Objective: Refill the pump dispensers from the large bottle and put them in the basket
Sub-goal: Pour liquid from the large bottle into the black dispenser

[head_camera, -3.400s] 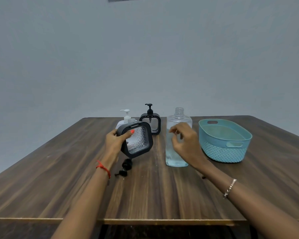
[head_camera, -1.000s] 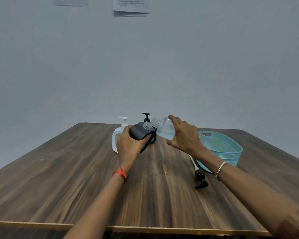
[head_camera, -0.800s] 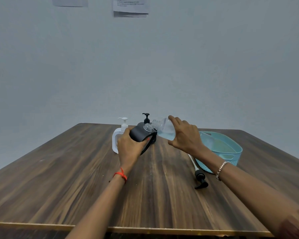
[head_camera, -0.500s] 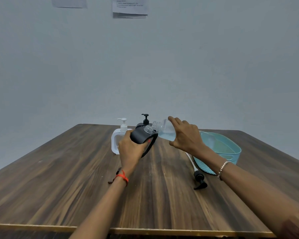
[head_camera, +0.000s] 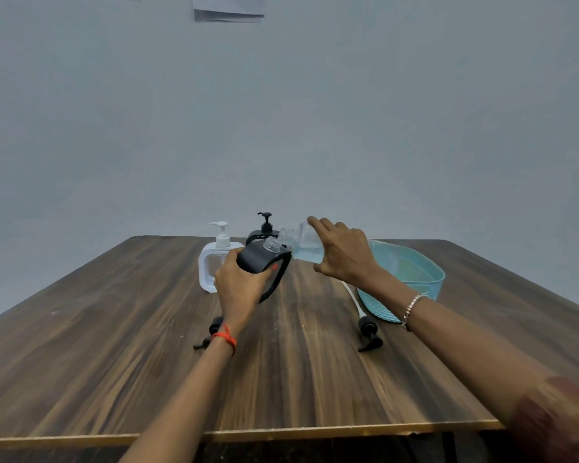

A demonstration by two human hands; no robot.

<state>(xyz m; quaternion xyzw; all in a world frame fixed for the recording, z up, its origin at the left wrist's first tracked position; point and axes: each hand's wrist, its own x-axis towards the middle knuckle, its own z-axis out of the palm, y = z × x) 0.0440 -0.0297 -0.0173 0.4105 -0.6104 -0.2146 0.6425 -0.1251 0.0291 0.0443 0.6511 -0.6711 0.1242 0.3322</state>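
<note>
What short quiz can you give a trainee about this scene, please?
1. True or false: a dispenser lies in the basket.
2. What does the left hand hold? A) white dispenser B) black dispenser C) pump
3. Fill in: the right hand tilts the ___ toward the open neck.
Key: 1 false; 2 B; 3 bottle.
</note>
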